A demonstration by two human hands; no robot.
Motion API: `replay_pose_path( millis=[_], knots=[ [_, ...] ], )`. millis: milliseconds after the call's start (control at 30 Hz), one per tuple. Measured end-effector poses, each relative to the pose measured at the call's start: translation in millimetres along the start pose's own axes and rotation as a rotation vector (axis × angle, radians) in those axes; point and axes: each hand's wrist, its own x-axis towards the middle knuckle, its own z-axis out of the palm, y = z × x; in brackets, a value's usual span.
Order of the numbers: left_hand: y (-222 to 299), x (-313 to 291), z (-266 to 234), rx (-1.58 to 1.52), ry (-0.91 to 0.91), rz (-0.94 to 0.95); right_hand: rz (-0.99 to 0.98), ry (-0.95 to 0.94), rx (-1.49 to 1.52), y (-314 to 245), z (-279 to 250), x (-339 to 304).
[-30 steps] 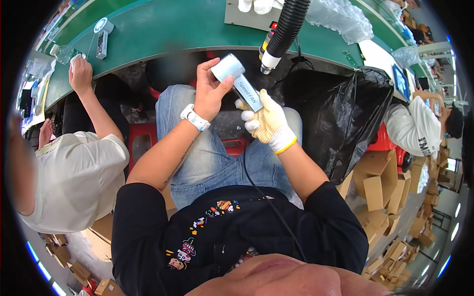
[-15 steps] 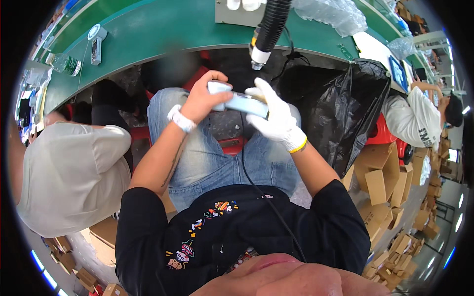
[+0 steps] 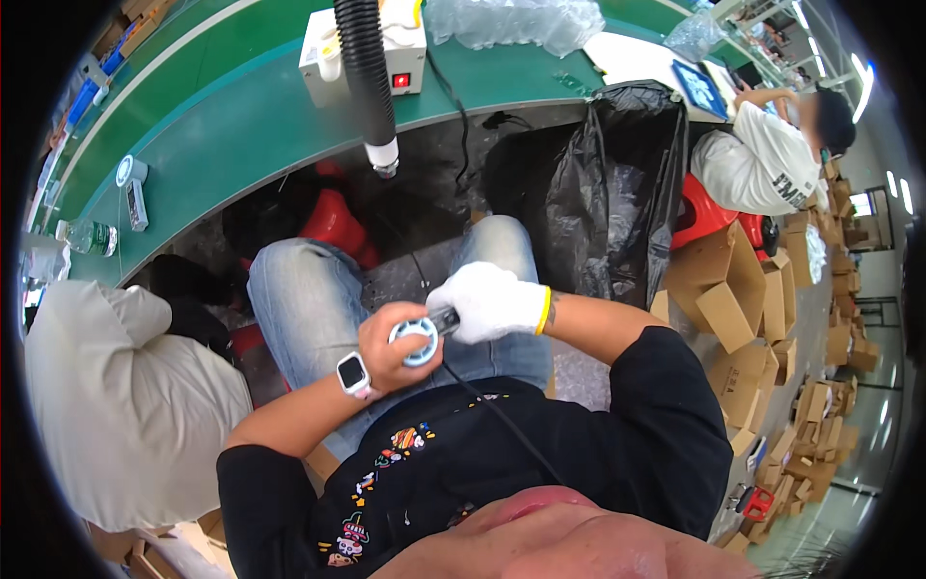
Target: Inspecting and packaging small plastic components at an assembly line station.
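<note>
I hold a light-blue handheld device point(image 3: 428, 356) with a round, ringed end just above my lap, close to my body. The bare left hand point(image 3: 391, 344), with a white watch at its wrist, is closed around the round end, its thumb over the ring's middle. My right hand point(image 3: 487, 302), in a white knit glove with a yellow cuff, grips a dark narrow part point(image 3: 445, 320) that joins the ring. Its fingers hide most of the remaining device. Beyond my knees hangs a black corrugated hose point(image 3: 365, 72) with a pale nozzle, apart from both hands.
On the green bench point(image 3: 222, 164) stand a pale box point(image 3: 410, 58) with a lit red switch, a water bottle point(image 3: 89, 236) and clear plastic wrap point(image 3: 516, 21). A black bag point(image 3: 598, 193) and open cartons point(image 3: 719, 285) are to my right. Co-workers sit on both sides.
Both hands have come down and nearer my body with the device. It has turned so its ringed end now shows, and the gloved fingers have closed more tightly. My view has shifted.
</note>
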Motion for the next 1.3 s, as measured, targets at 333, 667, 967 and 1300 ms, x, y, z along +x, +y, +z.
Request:
replay_pose_path(
  millis=[333, 667, 967, 1300],
  knots=[
    [-55, 20, -98, -0.405, 0.525, -0.879, -0.093, 0.729, 0.593, 71, -61, 42],
    [-316, 167, -219, 0.874, 0.392, -0.254, 0.115, 1.39, -0.672, 155, -246, 146],
    [-483, 228, -241, 1.149, 0.317, -0.874, 0.265, 1.233, -0.714, 159, -259, 149],
    [-212, 126, -157, 0.099, 0.209, -0.478, -0.047, 1.292, 0.518, 95, -162, 60]
  ],
)
